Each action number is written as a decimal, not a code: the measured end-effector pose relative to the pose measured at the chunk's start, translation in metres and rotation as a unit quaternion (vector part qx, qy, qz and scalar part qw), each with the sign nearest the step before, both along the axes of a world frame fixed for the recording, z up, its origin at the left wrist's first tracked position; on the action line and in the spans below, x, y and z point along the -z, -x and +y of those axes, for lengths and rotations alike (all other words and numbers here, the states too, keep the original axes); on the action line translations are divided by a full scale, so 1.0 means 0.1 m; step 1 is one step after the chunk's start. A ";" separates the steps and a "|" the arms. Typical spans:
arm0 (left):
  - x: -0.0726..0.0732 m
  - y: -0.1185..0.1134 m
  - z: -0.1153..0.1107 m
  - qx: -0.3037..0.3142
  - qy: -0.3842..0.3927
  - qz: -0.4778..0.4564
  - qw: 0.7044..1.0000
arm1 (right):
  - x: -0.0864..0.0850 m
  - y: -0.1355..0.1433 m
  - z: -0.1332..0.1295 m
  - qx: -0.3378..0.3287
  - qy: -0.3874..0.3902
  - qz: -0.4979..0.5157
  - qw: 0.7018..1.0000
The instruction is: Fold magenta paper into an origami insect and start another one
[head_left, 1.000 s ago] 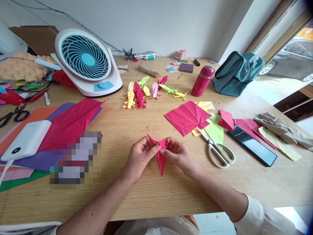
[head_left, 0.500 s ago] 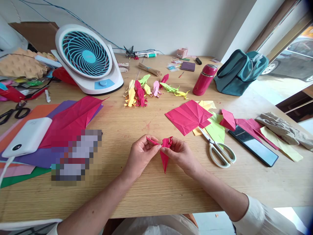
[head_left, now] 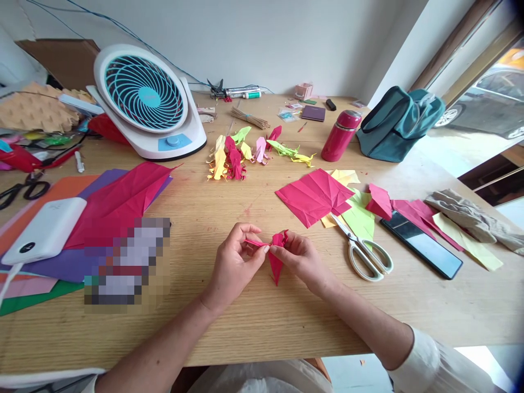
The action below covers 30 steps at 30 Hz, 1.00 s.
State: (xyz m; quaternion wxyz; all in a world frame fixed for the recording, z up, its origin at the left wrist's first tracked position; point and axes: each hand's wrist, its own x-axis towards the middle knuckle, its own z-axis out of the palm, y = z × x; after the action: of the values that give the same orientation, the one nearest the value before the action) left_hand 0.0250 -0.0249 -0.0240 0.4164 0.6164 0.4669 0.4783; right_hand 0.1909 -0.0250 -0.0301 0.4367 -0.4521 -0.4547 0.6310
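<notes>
Head view shows a folded red paper figure (head_left: 277, 266) over the counter (head_left: 245, 333), pinched between thumb and fingers of both left hand (head_left: 237, 262) and right hand (head_left: 302, 256). Scissors (head_left: 355, 238) lie to the right; origami figures (head_left: 234, 159) lie beyond.

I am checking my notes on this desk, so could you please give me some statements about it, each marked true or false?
1. The left hand and right hand both hold the folded red paper. True.
2. The scissors are in the right hand. False: they lie apart from it, to its right.
3. The red flask is next to the teal bag. True.
4. The power bank lies under the colored sheets. False: it lies on top of them.
</notes>
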 end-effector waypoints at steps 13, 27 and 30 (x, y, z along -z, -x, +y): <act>-0.08 0.11 0.12 0.185 0.006 -0.035 0.982 | -0.16 -0.07 0.01 -0.060 0.045 0.110 0.991; -0.13 0.22 0.19 0.230 -0.158 0.085 0.957 | -0.09 -0.20 0.03 -0.101 0.068 0.069 0.990; -0.13 0.24 0.19 0.237 -0.192 0.112 0.946 | -0.13 -0.19 0.03 -0.121 0.039 0.060 0.990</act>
State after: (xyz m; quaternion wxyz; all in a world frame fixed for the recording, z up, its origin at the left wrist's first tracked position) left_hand 0.0010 -0.0057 -0.0112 0.3369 0.8267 0.2507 0.3744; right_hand 0.2097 -0.0221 -0.0167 0.3660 -0.3721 -0.4544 0.7219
